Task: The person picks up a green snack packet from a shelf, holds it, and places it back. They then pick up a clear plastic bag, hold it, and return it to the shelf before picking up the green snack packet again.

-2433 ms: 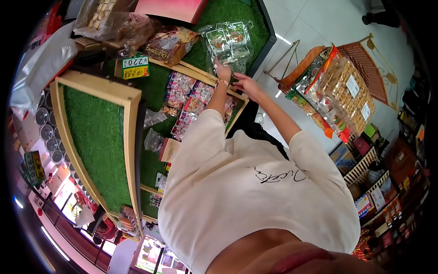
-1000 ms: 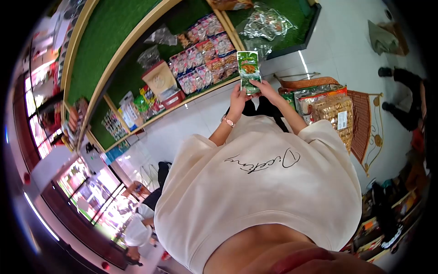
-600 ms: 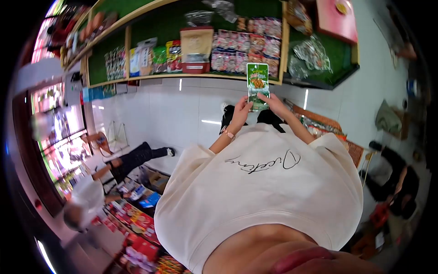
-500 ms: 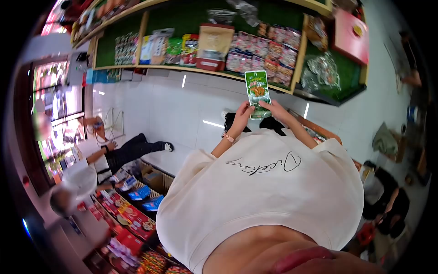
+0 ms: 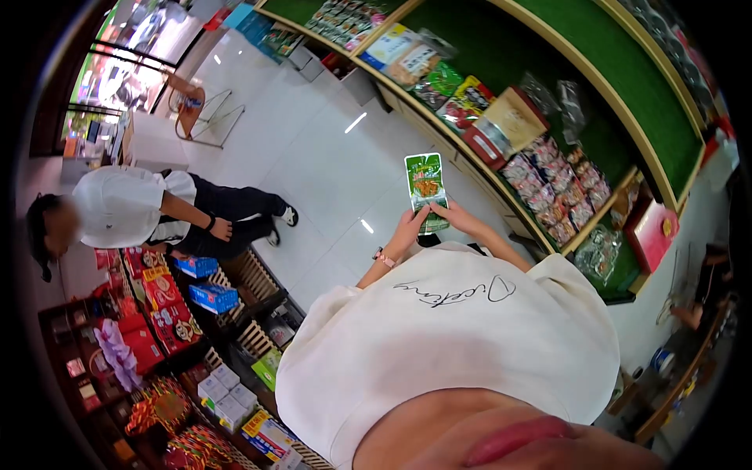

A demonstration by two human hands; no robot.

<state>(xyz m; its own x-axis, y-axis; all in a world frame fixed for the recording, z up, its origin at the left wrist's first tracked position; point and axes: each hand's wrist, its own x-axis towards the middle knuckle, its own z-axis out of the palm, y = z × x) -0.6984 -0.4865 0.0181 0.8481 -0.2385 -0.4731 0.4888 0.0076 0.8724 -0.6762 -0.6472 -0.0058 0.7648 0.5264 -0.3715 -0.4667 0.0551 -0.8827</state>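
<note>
I hold a green snack packet (image 5: 425, 188) upright in front of me with both hands. My left hand (image 5: 407, 229) grips its lower left edge; a pink watch sits on that wrist. My right hand (image 5: 458, 219) grips its lower right edge. The packet shows an orange food picture on its front. My cream sweatshirt fills the lower middle of the view.
A wooden display shelf (image 5: 501, 168) lined with green turf runs along the right, with several snack packets and a brown box (image 5: 513, 117). A person in a white shirt (image 5: 133, 207) bends over crates of boxed goods (image 5: 211, 298) at left. White tiled floor lies between.
My hands left the shelf and took up the green packet, which I have held in both hands since. My view has swung left, so the shelf moved right and the bending person came closer.
</note>
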